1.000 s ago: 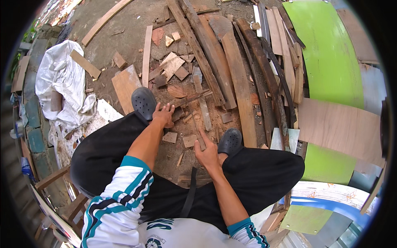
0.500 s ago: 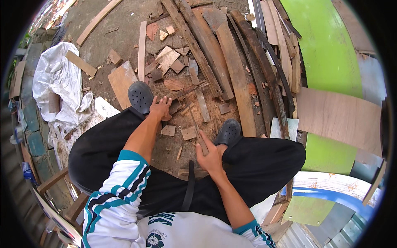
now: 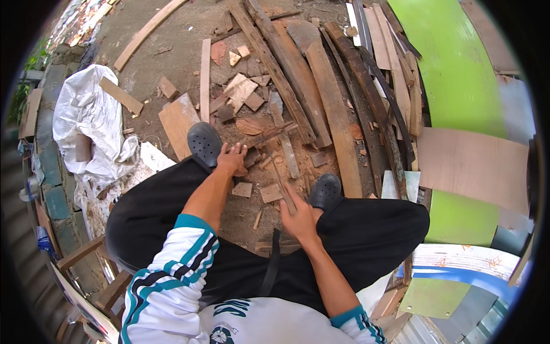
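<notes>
My right hand is wrapped round the wooden handle of a handsaw. Its thin blade, seen nearly edge-on, points away from me toward a dark wood strip. My left hand lies on the near end of that strip, fingers spread, beside my left shoe. What sits under the palm is hidden. Sawdust covers the ground around the blade. Small wood offcuts lie between my hands and feet.
Long weathered boards lie side by side ahead and to the right. A green panel and a plywood sheet are at the right. To the left lies a white sack; my right shoe is near the saw.
The view has shifted slightly, so the scene sits lower and further right. My right hand and the saw have moved a little forward. My left hand stays on the wood strip.
</notes>
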Motion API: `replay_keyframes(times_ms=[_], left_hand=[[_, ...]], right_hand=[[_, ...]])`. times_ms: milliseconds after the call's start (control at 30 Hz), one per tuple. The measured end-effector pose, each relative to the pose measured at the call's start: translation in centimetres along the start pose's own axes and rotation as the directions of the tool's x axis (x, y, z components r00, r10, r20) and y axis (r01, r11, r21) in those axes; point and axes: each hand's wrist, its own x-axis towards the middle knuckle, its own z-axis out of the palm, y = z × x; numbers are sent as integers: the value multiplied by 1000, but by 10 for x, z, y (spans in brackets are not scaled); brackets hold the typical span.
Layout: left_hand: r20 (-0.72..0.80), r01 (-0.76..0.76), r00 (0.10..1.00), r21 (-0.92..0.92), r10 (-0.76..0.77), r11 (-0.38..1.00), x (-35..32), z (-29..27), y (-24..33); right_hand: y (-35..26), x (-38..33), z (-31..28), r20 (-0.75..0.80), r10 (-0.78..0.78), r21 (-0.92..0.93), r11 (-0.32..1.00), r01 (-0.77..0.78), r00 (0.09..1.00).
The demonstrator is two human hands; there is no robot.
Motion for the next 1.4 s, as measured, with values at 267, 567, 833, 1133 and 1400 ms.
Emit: replay_keyframes(times_ms=[267, 567, 833, 1133, 1400], left_hand=[[2, -14, 1000, 15, 14, 1000, 21, 0, 1], [39, -22, 999, 7, 22, 1000, 18, -6, -2], [18, -9, 1000, 37, 8, 999, 6, -9, 6], [7, -46, 999, 10, 46, 999, 16, -3, -2], [-22, -53, 998, 2, 53, 999, 24, 12, -11]], right_hand=[[3, 38, 14, -44, 28, -72, 997, -32, 999], [-9, 44, 2, 26, 88, -47, 995, -86, 996], [9, 24, 1, 33, 101, -34, 994, -100, 994], [30, -14, 3, -31, -15, 104, 994, 18, 999], [13, -29, -15, 1, -24, 41, 999, 24, 1000]])
